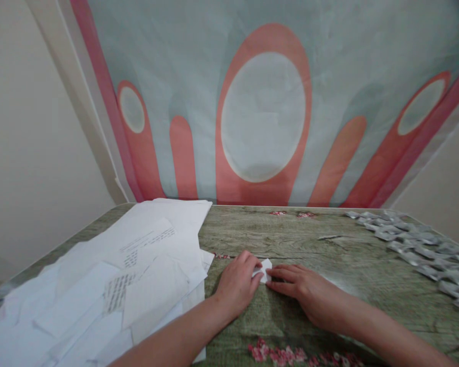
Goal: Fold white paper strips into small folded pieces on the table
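A small folded piece of white paper (266, 266) lies on the wood-patterned table between my two hands. My left hand (239, 283) curls over its left side, with thumb and index finger pinching the edge. From the right, my right hand (302, 285) reaches in with its fingers close together, the fingertips pressing on the paper's right edge. Part of the paper is hidden under the fingers. To the left of my left hand spreads a heap of loose white paper sheets (156, 275), some with printed text.
Rows of folded silvery-white paper pieces (416, 244) lie along the table's right side. The tabletop (252, 232) has a wood grain and printed pink flowers (279, 352). Behind its far edge hangs a grey-blue sheet (199, 66) with red shapes.
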Tool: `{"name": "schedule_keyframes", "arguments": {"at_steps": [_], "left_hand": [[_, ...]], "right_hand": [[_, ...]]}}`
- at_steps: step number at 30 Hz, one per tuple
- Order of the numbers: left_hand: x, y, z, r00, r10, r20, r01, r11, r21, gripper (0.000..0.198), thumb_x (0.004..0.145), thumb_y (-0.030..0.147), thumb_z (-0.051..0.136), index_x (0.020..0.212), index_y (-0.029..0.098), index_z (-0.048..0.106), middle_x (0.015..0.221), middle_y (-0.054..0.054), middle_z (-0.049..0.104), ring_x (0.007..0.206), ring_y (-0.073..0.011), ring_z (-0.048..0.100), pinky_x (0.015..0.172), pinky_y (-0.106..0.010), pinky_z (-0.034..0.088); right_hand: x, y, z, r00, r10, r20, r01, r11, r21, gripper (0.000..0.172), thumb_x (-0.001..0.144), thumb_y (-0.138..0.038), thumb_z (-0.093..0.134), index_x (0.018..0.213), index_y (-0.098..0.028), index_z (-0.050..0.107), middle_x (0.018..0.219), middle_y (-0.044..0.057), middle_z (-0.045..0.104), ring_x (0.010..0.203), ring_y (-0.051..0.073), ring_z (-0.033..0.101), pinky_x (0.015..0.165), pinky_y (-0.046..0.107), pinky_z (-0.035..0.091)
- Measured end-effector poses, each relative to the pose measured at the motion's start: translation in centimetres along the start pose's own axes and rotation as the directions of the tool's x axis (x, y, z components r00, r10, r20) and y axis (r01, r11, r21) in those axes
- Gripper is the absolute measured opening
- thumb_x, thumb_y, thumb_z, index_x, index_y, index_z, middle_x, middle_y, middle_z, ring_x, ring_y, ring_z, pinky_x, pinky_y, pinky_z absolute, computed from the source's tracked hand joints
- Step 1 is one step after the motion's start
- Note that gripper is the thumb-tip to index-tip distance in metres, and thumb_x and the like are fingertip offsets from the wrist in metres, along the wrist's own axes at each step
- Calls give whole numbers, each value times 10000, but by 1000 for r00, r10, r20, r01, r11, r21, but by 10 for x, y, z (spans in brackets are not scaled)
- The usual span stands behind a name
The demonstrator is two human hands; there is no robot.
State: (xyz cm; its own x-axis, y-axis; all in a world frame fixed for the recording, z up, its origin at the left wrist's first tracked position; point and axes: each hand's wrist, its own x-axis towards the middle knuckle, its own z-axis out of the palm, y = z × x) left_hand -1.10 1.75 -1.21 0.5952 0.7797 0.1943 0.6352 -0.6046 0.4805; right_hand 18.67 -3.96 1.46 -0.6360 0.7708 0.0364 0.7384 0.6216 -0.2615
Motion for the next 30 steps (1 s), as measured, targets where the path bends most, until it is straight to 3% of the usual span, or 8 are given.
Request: {"name": "schedule_keyframes", "arguments": {"at_steps": [10, 19, 23, 30], "left_hand": [[0, -1, 2, 1000, -1, -2, 1, 1000, 3, 110, 844, 212, 530, 954, 218, 540, 973, -12, 520, 922, -179, 505, 803, -279, 406], [0, -1, 1, 1000, 11, -20, -12, 1000, -20, 110, 847, 213, 533, 957, 212, 540, 971, -14, 524, 922, -178, 509, 796, -278, 416], [-3, 1, -6, 999, 39, -12, -40, 998, -45, 151, 853, 214, 534, 1003, 214, 527, 1005, -19, 523, 919, -165, 516, 802, -274, 425], [-26, 15, -19, 988, 140, 65, -153, 948, 279, 300, 853, 301, 543, 1149, 257, 526, 1197, -47, 498, 1134, -259, 405, 965, -440, 332]], "right_hand": [[0, 1, 3, 1000, -16, -23, 15, 999, -34, 707, 677, -13, 480, 1337, -261, 417, 1339, 58, 479, 1198, 232, 440, 993, 396, 352], [5, -11, 16, 995, 39, -95, -56, 982, -179, 519, 767, -28, 453, 1260, -184, 499, 1227, 120, 550, 1124, 252, 491, 919, 413, 427], [7, -11, 16, 995, 62, -73, -72, 985, -155, 530, 750, -36, 464, 1254, -196, 505, 1213, 117, 551, 1108, 249, 496, 915, 400, 430], [6, -9, 14, 995, 95, -17, -96, 991, -92, 575, 736, -74, 465, 1294, -212, 469, 1240, 107, 523, 1117, 252, 478, 938, 404, 401]]}}
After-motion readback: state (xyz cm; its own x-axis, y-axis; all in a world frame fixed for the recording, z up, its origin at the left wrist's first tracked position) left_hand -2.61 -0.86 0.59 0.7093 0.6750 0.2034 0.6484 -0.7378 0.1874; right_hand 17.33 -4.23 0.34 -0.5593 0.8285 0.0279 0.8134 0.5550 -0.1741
